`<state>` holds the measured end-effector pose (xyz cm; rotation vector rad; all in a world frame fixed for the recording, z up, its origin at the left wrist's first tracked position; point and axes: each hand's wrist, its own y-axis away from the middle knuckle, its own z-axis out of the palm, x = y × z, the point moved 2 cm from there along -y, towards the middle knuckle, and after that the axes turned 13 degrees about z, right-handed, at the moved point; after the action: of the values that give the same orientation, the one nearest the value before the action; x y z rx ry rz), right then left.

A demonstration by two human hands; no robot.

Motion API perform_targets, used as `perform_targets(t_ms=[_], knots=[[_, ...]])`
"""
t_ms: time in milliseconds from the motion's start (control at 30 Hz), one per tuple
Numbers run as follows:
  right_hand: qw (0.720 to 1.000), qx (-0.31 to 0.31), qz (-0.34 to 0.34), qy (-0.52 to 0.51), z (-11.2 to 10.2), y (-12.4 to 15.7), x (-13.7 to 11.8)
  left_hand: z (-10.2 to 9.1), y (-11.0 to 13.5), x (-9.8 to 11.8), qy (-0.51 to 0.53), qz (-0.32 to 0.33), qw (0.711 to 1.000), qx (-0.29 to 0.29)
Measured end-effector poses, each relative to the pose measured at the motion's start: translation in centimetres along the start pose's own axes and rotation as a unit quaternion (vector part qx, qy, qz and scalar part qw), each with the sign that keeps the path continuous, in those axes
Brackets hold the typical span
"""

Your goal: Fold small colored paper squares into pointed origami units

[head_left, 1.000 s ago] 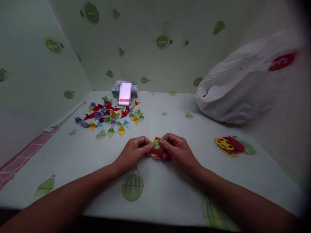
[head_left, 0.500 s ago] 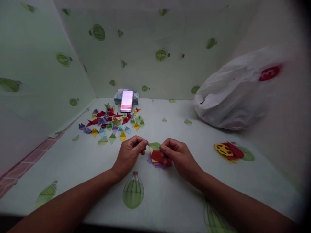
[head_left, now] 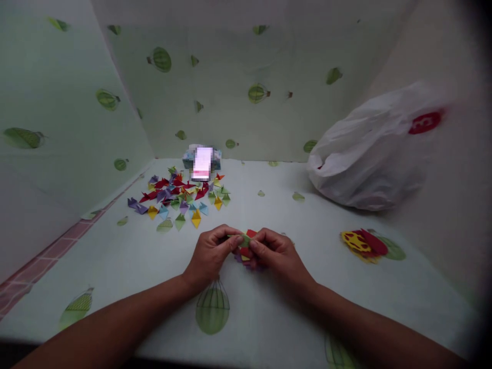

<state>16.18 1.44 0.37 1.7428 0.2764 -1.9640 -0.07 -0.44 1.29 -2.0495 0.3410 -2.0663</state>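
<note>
A small green piece of folded paper (head_left: 245, 240) is pinched between both hands at the middle of the table. My left hand (head_left: 215, 251) grips its left side with thumb and forefinger. At the other side, my right hand (head_left: 274, 251) closes thumb and fingers on it. Under and behind the hands lies a stack of coloured paper squares (head_left: 245, 255), red, yellow and purple, mostly covered by my fingers. Farther back on the left is a spread of small folded paper pieces (head_left: 180, 195) in red, purple, green, yellow, orange and blue.
A lit phone (head_left: 202, 164) leans on a patterned box (head_left: 188, 158) behind the folded pieces. On the right stands a bulky white plastic bag (head_left: 369, 154). Nearer lie yellow and red cut-out shapes (head_left: 359, 243). Walls with a balloon print (head_left: 215, 77) close off the back and left.
My hands have drawn closer together on the green paper, which now shows smaller between the fingers. The whole view has shifted slightly downward in the picture.
</note>
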Motion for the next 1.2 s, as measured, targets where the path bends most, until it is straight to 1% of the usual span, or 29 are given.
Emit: perform_targets(t_ms=[100, 200, 267, 400, 467, 567, 633, 767, 900, 1033, 1133, 1200], knots=[[0.999, -0.014, 0.002, 0.031, -0.1, 0.1, -0.2, -0.2, -0.2, 0.2, -0.028, -0.011, 1.000, -0.001], [0.999, -0.010, 0.004, 0.046, -0.1, 0.3, -0.5, -0.3, -0.3, 0.4, -0.040, -0.026, 0.999, -0.002], [0.999, 0.006, 0.006, 0.049, -0.2, 0.3, -0.7, -0.2, -0.3, 0.4, -0.035, -0.038, 0.999, -0.014], [0.995, 0.076, 0.011, 0.057, -0.8, 0.1, -0.8, -0.1, -0.6, 0.1, -0.030, -0.060, 0.996, -0.056], [0.994, 0.087, 0.012, 0.065, -1.2, -0.1, -0.7, 0.0, -0.6, 0.0, -0.032, -0.065, 0.995, -0.066], [0.993, 0.068, 0.028, 0.088, -1.5, -0.4, -0.6, 0.0, -0.6, 0.0, -0.037, -0.075, 0.994, -0.074], [0.995, 0.050, 0.042, 0.081, -1.5, -0.5, -0.6, 0.0, -0.4, 0.0, -0.045, -0.082, 0.993, -0.075], [0.998, 0.018, 0.060, 0.025, -0.9, -0.4, -0.6, 0.0, -0.1, 0.0, -0.051, -0.070, 0.995, -0.044], [0.996, -0.015, 0.077, 0.042, -0.4, -0.3, -0.5, 0.2, 0.3, -0.3, -0.013, -0.062, 0.998, -0.029], [0.998, -0.013, 0.058, 0.031, -0.4, -0.3, -0.4, 0.5, 0.5, -0.7, 0.011, -0.070, 0.996, -0.049], [0.998, -0.004, 0.052, 0.046, -0.6, -0.4, -0.5, 0.6, 0.5, -0.7, 0.009, -0.081, 0.995, -0.064], [0.998, -0.002, 0.049, 0.049, -0.6, -0.4, -0.5, 0.7, 0.5, -0.6, 0.018, -0.083, 0.994, -0.065]])
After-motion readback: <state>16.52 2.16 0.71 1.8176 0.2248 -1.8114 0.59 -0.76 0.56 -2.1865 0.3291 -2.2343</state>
